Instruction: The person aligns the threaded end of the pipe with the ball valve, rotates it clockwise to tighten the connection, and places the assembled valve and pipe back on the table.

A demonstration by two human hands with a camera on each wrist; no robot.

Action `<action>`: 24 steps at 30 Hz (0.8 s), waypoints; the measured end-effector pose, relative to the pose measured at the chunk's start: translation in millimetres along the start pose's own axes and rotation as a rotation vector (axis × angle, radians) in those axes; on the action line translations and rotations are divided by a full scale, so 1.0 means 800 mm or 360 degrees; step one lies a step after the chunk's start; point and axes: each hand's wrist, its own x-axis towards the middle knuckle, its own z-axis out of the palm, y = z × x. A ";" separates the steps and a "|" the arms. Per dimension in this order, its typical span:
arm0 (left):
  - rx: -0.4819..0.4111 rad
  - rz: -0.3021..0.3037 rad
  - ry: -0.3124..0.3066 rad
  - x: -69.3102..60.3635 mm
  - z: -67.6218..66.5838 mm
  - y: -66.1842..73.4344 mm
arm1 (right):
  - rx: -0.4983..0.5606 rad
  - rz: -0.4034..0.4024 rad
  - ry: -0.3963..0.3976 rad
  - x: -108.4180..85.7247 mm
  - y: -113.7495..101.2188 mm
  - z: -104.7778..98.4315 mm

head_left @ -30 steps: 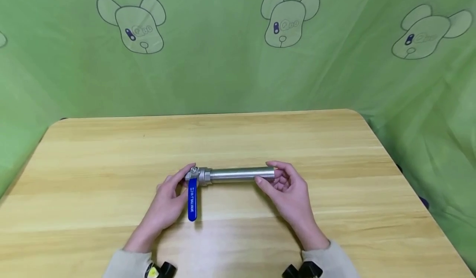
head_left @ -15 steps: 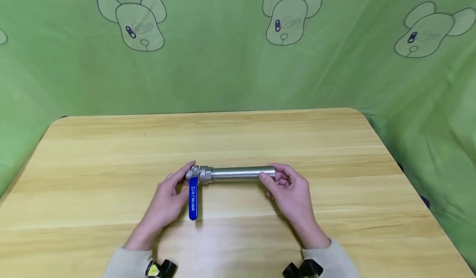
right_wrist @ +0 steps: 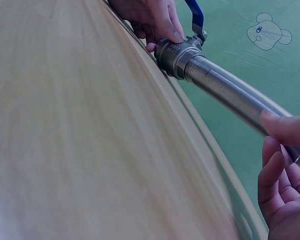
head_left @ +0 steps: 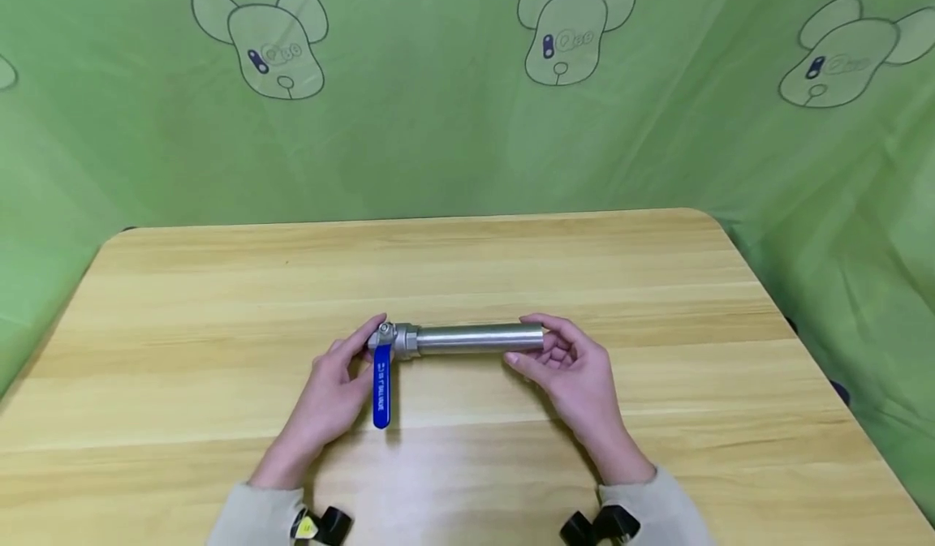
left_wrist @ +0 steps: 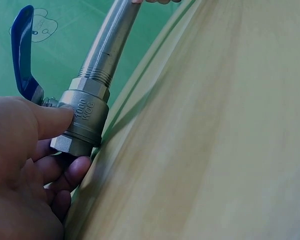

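A steel ball valve (head_left: 402, 341) with a blue lever handle (head_left: 381, 385) is joined to a straight metal pipe (head_left: 478, 338), held level just above the table. My left hand (head_left: 330, 392) grips the valve at its free end, thumb on the near side of the body. Threads show where the pipe (left_wrist: 106, 47) enters the valve (left_wrist: 87, 112) in the left wrist view. At the other end, my right hand (head_left: 580, 384) holds the pipe between thumb and fingers. In the right wrist view the right thumb (right_wrist: 285, 127) touches the pipe close to its open end.
A light wood table (head_left: 467, 270) spreads beneath both hands. Green cloth (head_left: 424, 148) printed with bear heads hangs behind it and at the sides. Black camera mounts (head_left: 602, 525) sit at the sleeve cuffs.
My right thumb rolled up over the pipe half a second ago and is now back down at its near side. The left hand keeps its hold on the valve.
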 end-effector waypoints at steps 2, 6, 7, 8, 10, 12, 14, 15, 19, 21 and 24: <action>-0.0005 0.0002 -0.0005 0.000 0.000 0.000 | 0.0002 0.0020 0.0003 0.000 -0.001 0.001; -0.0009 -0.0008 -0.0008 0.000 0.000 0.000 | -0.0010 0.0096 0.0012 0.000 -0.002 0.001; -0.0009 -0.0010 -0.0008 0.000 0.000 0.000 | -0.0020 0.0114 0.0014 0.000 -0.003 0.001; -0.0006 -0.0012 -0.0006 0.001 0.000 0.001 | -0.0032 0.0132 0.0018 0.001 -0.003 0.001; -0.0006 -0.0018 -0.0009 0.001 -0.001 0.001 | -0.0056 0.0173 0.0027 0.001 -0.005 0.000; -0.0001 -0.0021 -0.0013 0.000 -0.001 0.002 | -0.0067 0.0203 0.0030 0.001 -0.006 0.001; -0.0001 -0.0017 -0.0012 0.000 -0.001 0.002 | -0.0075 0.0226 0.0037 0.001 -0.007 0.001; 0.0001 -0.0013 -0.0012 0.000 -0.001 0.002 | -0.0077 0.0237 0.0042 0.001 -0.007 0.001; 0.0008 -0.0006 -0.0003 0.000 -0.001 0.001 | -0.0079 0.0258 0.0032 0.001 -0.007 0.001; 0.0012 -0.0010 0.0005 0.000 -0.001 0.001 | -0.0066 0.0248 0.0001 0.000 -0.006 0.001; 0.0012 -0.0001 0.0023 0.002 0.001 0.000 | -0.0071 0.0197 -0.0042 0.000 -0.005 0.001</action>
